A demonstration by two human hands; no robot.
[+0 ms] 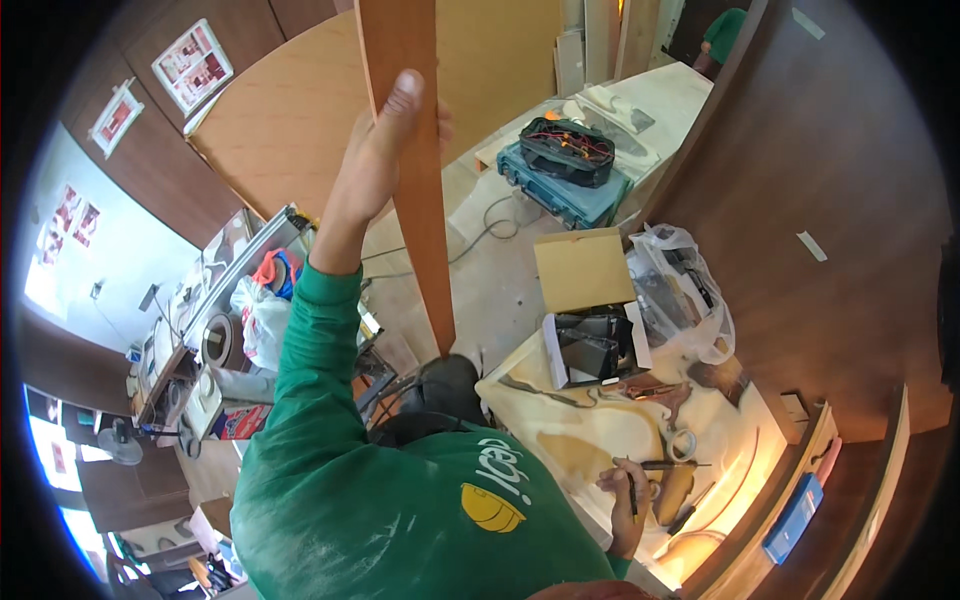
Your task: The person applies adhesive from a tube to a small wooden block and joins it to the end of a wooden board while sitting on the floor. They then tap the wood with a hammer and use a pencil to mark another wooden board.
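Observation:
My left hand [385,145], arm raised in front of me, grips a long, narrow wood board [420,215] with the thumb on its face. The board stands nearly upright; its top runs out of view and its lower end is beside my dark-clad leg [450,385]. Low on the right, my right hand [626,520] is closed around a thin dark pencil-like stick [633,492], above a stained worktop [590,440]. Close to that hand lie a slim pointed tool [680,464] and a roll of tape [682,445].
On the worktop stand an open carton [585,270] with black parts and a clear plastic bag [710,345]. Farther off, a tool bag [567,152] sits on a teal case [560,195]. Large wood sheets [290,120] lean behind. A cable [490,235] crosses the floor. A person [728,38] stands far right.

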